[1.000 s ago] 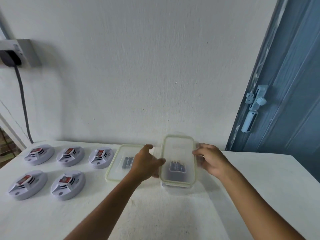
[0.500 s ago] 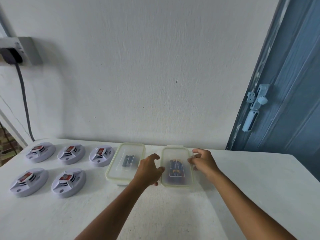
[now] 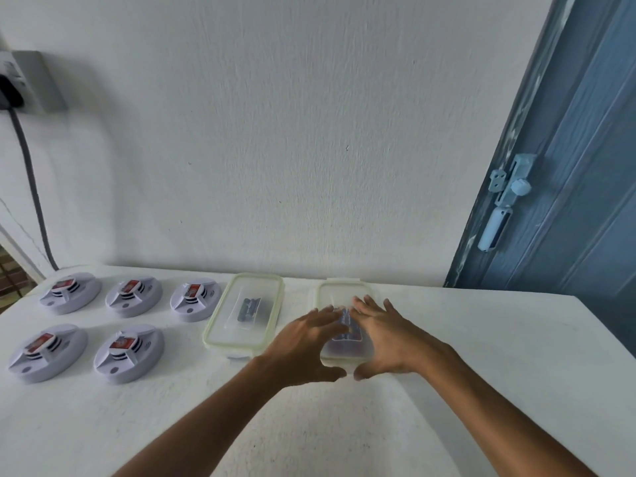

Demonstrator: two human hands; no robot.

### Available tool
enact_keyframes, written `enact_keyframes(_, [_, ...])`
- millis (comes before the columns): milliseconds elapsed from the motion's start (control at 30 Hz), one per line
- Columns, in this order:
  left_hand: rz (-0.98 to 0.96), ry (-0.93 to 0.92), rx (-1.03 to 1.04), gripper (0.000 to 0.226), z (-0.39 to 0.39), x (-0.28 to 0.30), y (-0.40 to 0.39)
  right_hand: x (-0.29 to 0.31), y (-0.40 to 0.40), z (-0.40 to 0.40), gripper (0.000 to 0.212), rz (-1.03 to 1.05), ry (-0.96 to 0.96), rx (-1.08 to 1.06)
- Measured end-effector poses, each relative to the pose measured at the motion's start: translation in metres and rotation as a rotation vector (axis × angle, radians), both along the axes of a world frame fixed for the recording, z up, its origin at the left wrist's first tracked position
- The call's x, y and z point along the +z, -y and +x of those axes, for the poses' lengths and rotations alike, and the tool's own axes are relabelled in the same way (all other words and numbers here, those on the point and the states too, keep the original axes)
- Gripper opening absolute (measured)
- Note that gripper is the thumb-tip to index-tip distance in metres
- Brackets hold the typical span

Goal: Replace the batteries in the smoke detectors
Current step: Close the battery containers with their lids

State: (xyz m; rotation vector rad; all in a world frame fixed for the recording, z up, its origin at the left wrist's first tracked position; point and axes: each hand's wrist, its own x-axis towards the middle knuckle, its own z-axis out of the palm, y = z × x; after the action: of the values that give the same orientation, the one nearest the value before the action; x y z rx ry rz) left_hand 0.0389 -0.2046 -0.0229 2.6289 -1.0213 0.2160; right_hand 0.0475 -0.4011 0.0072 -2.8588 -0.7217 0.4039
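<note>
Two clear plastic boxes with pale green lids lie side by side on the white table. My left hand point(image 3: 304, 342) and my right hand point(image 3: 387, 333) both press flat, fingers straight, on the lid of the right box point(image 3: 339, 292), thumbs at its near edge. A battery pack shows dimly under that lid between my hands. The left box point(image 3: 246, 313) is shut and holds dark batteries. Several white round smoke detectors with red labels, such as the nearest one point(image 3: 129, 351), lie in two rows at the left.
The white table point(image 3: 481, 356) runs to a white wall at the back. A blue door with a latch point(image 3: 506, 197) stands at the right. A wall socket with a dark cable point(image 3: 29, 173) hangs at the far left.
The lid I held tilted above the right box has come down onto it. Both hands moved from the lid's sides onto its top and now press it flat.
</note>
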Motion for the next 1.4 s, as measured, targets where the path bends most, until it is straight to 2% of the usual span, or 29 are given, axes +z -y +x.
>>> enact_keyframes(300, [0.035,0.042,-0.002,0.071,0.005,-0.011,0.001,-0.005,-0.005,-0.006,0.106,0.039,0.116,-0.006])
enact_keyframes(400, [0.05,-0.003,0.012,0.069,0.002,-0.006,0.004,-0.004,0.005,-0.004,0.105,0.139,0.083,-0.027])
enact_keyframes(500, [0.077,-0.089,0.029,0.064,0.002,0.005,0.004,-0.001,0.011,0.004,0.085,0.268,0.09,-0.082])
enact_keyframes(600, [0.13,-0.11,0.025,0.058,0.006,0.012,-0.004,-0.01,0.011,0.014,0.092,0.259,0.136,-0.109])
enact_keyframes(700, [0.207,-0.083,0.141,0.061,0.008,0.016,-0.009,-0.025,0.014,0.016,0.103,0.18,0.178,-0.15])
enact_keyframes(767, [0.239,-0.071,0.223,0.049,0.006,0.021,-0.005,-0.03,0.017,0.014,0.111,0.16,0.25,-0.187])
enact_keyframes(833, [0.252,-0.088,0.29,0.043,0.005,0.02,-0.002,-0.029,0.016,0.009,0.106,0.169,0.332,-0.2])
enact_keyframes(967, [0.259,-0.161,0.334,0.072,0.006,0.02,-0.003,-0.035,0.015,0.003,0.089,0.251,0.492,-0.167])
enact_keyframes(1067, [0.246,-0.202,0.284,0.085,0.006,0.02,-0.006,-0.041,0.017,0.001,0.089,0.288,0.499,-0.13])
enact_keyframes(1167, [0.186,-0.164,0.271,0.085,0.007,0.014,-0.009,-0.046,0.026,0.001,0.105,0.287,0.334,-0.095])
enact_keyframes(1233, [0.146,-0.095,0.254,0.079,0.008,0.008,-0.009,-0.049,0.031,0.001,0.112,0.275,0.312,-0.079])
enact_keyframes(1333, [0.148,0.039,0.209,0.07,0.01,0.001,-0.01,-0.053,0.032,0.004,0.108,0.298,0.367,-0.09])
enact_keyframes(1400, [0.155,0.103,0.189,0.067,0.011,-0.004,-0.011,-0.058,0.031,0.005,0.098,0.306,0.419,-0.092])
